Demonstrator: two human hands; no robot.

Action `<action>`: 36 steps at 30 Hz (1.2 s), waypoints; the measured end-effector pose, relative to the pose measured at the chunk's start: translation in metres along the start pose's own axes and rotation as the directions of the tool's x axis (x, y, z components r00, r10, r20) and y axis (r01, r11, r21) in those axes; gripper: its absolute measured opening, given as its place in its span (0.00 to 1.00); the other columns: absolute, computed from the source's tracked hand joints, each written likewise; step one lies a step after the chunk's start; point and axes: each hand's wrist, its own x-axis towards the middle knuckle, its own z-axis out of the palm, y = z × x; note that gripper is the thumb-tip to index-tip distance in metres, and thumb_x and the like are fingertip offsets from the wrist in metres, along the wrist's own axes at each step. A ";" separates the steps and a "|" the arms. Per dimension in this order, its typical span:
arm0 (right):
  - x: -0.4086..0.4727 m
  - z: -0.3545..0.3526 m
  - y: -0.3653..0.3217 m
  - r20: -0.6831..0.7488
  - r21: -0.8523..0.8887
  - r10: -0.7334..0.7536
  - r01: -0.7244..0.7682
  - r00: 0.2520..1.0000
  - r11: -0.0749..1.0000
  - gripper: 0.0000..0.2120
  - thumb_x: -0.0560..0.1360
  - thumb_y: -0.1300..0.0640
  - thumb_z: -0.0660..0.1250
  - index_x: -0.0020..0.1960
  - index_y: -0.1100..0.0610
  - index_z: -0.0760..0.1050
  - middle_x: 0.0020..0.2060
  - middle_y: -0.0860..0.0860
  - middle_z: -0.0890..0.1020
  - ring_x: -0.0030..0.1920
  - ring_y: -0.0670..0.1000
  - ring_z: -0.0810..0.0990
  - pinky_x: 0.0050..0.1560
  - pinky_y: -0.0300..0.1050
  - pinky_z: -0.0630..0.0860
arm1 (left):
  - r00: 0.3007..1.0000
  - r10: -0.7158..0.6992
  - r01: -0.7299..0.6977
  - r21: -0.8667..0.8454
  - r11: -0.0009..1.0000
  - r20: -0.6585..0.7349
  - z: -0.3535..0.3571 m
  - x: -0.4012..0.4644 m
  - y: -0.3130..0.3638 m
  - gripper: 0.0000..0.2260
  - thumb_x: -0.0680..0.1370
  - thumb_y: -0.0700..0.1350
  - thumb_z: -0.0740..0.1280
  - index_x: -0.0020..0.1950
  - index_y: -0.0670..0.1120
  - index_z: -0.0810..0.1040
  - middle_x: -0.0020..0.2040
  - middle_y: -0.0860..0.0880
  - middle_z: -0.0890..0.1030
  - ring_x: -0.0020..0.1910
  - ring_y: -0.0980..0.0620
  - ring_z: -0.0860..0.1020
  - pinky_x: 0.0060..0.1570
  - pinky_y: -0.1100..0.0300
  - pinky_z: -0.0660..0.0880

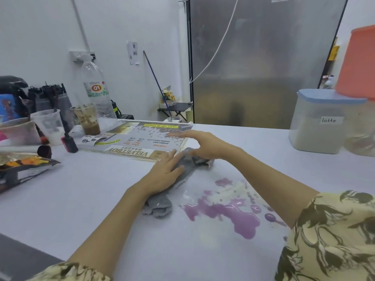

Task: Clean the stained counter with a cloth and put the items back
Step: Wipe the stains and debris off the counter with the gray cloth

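A grey cloth (160, 205) lies stretched across the white counter (91, 199), from near the printed menu sheet (140, 142) down toward me. My left hand (165, 171) lies flat on the cloth's middle, fingers spread. My right hand (199, 144) hovers over the cloth's far end, fingers spread, thumb near the fabric. A purple spill (233, 211) with white smears and small droplets covers the counter just right of the cloth, under my right forearm.
At left stand a clear plastic bottle (97, 92), a cup with brown drink (88, 120), a white cup (49, 126), small dark bottles (69, 141) and a snack packet (24, 169). At right sit a "latte" container (318, 122) and an orange-lidded tub (359, 61). A steel fridge (263, 61) stands behind.
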 end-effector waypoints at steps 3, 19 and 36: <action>-0.023 -0.019 0.011 -0.042 0.004 0.087 -0.087 0.995 0.996 0.23 0.77 0.59 0.64 0.71 0.50 0.67 0.70 0.47 0.69 0.69 0.49 0.67 0.61 0.36 0.63 | 0.996 -0.002 -0.004 0.072 0.997 0.085 0.017 0.017 0.008 0.24 0.82 0.52 0.52 0.78 0.53 0.50 0.78 0.52 0.45 0.77 0.54 0.44 0.73 0.58 0.44; -0.111 -0.043 -0.009 -0.003 0.074 0.223 -0.222 0.975 0.972 0.14 0.78 0.61 0.62 0.61 0.53 0.78 0.58 0.47 0.81 0.56 0.44 0.79 0.53 0.35 0.70 | 0.893 -0.434 0.078 -0.907 0.414 -0.121 -0.016 -0.013 0.042 0.13 0.80 0.36 0.59 0.61 0.44 0.77 0.43 0.48 0.80 0.38 0.54 0.76 0.35 0.66 0.75; -0.103 0.008 -0.060 0.124 0.001 0.053 -0.054 0.991 0.999 0.10 0.75 0.54 0.67 0.55 0.53 0.82 0.50 0.51 0.84 0.51 0.47 0.80 0.52 0.38 0.74 | 0.990 -0.052 0.038 -0.107 0.994 -0.133 0.017 -0.015 0.010 0.15 0.81 0.42 0.57 0.65 0.46 0.76 0.72 0.49 0.69 0.71 0.49 0.66 0.67 0.61 0.60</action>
